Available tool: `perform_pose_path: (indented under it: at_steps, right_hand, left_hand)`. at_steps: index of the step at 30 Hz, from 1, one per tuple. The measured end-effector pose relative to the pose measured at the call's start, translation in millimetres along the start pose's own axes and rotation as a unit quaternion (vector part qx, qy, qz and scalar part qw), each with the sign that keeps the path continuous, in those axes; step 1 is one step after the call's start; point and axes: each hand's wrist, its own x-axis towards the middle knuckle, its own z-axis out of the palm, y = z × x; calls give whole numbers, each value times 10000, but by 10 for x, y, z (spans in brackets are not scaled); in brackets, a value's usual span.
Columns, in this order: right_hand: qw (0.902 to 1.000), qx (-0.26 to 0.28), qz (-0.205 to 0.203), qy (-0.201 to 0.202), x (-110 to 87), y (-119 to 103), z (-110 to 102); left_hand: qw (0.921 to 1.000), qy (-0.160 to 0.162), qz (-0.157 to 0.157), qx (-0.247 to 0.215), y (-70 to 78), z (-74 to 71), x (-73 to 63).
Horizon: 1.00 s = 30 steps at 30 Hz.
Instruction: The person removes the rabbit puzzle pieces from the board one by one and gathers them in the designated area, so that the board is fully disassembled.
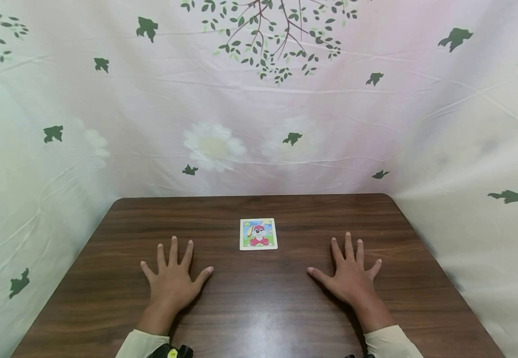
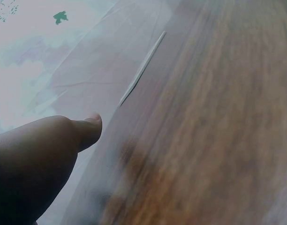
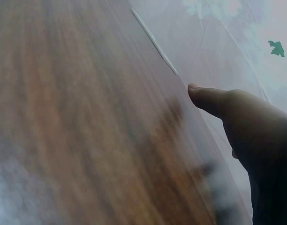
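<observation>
A square picture puzzle (image 1: 258, 234) with a cream border lies flat on the brown wooden table, showing a pink and white cartoon rabbit on a blue and green ground. To its left, my left hand (image 1: 172, 283) rests palm down with fingers straight and spread. My right hand (image 1: 352, 278) lies the same way on the other side, its fingers fanned out. Both hands are apart from the puzzle and hold nothing. In the left wrist view, the puzzle (image 2: 142, 69) appears edge-on as a thin pale strip beyond the thumb; the right wrist view shows the puzzle (image 3: 154, 41) likewise.
The wooden table (image 1: 259, 298) has rounded far corners and a glossy top. A pale cloth (image 1: 250, 109) printed with leaves, birds and flowers hangs behind it and along both sides. A black strap with a device (image 1: 171, 351) sits at the left wrist.
</observation>
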Motion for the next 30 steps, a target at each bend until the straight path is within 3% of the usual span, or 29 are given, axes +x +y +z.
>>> perform_pose_path:
  at_steps: [15,21,26,30]
  right_hand:
    - [9999,-43,-40,88,27,3,-20]
    - [9986,219,-220,419,171,59,40]
    - [9956,551,-345,678,302,88,104]
    - [9938,680,-471,742,432,26,168]
  left_hand:
    - [9999,-35,10,-145,10,-23,14]
    - [9995,217,145,-152,5,45,144]
    - [9995,141,220,-177,26,129,234]
    - [9987,302,317,-268,60,153,347]
